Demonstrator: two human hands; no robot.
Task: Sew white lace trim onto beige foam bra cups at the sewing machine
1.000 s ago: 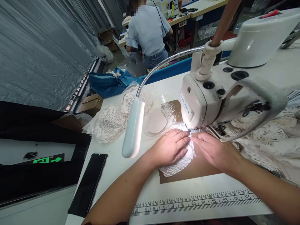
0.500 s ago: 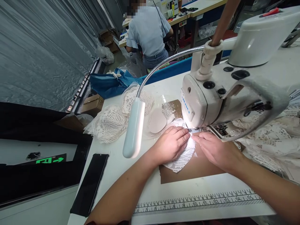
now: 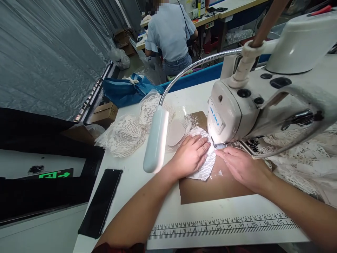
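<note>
A white lace piece (image 3: 204, 170) lies under the head of a white sewing machine (image 3: 222, 114), its edge at the lit needle area. My left hand (image 3: 191, 154) rests flat on the lace, fingers stretched toward the needle. On the other side, my right hand (image 3: 238, 165) has its fingers together, the fingertips at the lace's right edge close to the presser foot (image 3: 220, 145). Its thumb is mostly hidden. Beneath both hands is a brown sheet (image 3: 210, 191) on the white table, with a small white scrap (image 3: 220, 173) on it.
A lamp (image 3: 156, 140) on a bendy metal neck hangs left of my hands. Lace cups (image 3: 126, 135) and a beige pad (image 3: 176, 133) lie behind it; more lace (image 3: 297, 161) is heaped right. A black phone (image 3: 101, 203) and printed ruler (image 3: 223, 226) are nearer. A co-worker (image 3: 168, 35) sits beyond.
The lace piece has moved up and turned a little under the machine head. My left hand has shifted slightly left, away from my right fingertips. The camera view has shifted slightly.
</note>
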